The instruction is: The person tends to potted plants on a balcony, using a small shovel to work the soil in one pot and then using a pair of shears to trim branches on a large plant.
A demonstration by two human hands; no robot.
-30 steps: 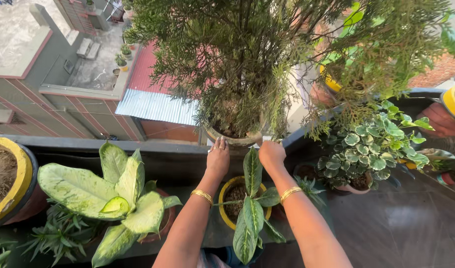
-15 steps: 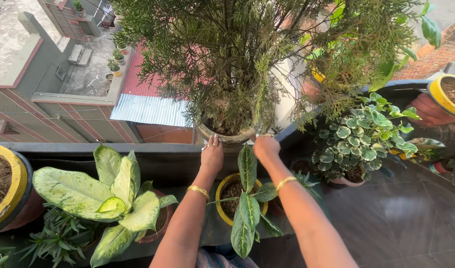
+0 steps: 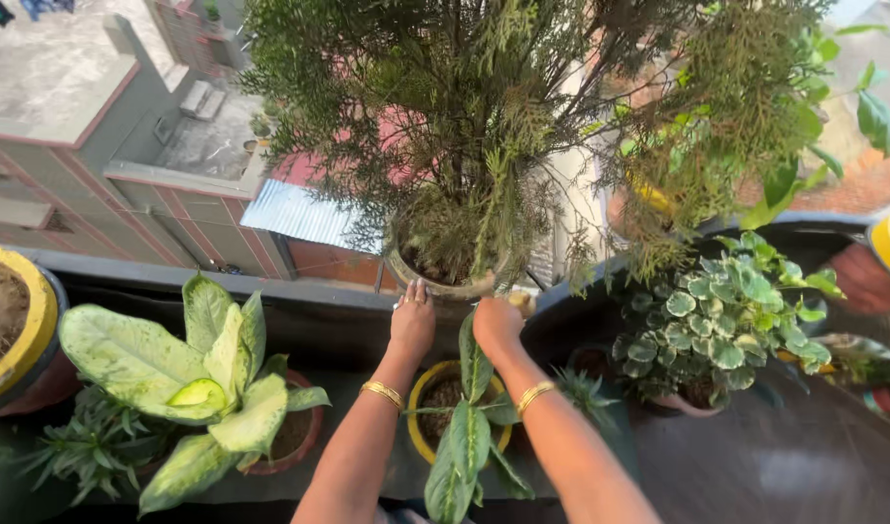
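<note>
Both hands on the pot at the ledge

The left hand [image 3: 412,318] and right hand [image 3: 495,325] press, fingers curled, against the round grey pot of the feathery conifer [image 3: 443,279], standing on the balcony ledge [image 3: 222,281] above a yellow-rimmed pot [image 3: 421,388].

1. You are looking at a round, pale conifer pot [image 3: 443,283] standing upright on the parapet ledge.
2. Its bushy, feathery green conifer [image 3: 484,116] is rising straight and spreading wide overhead.
</note>
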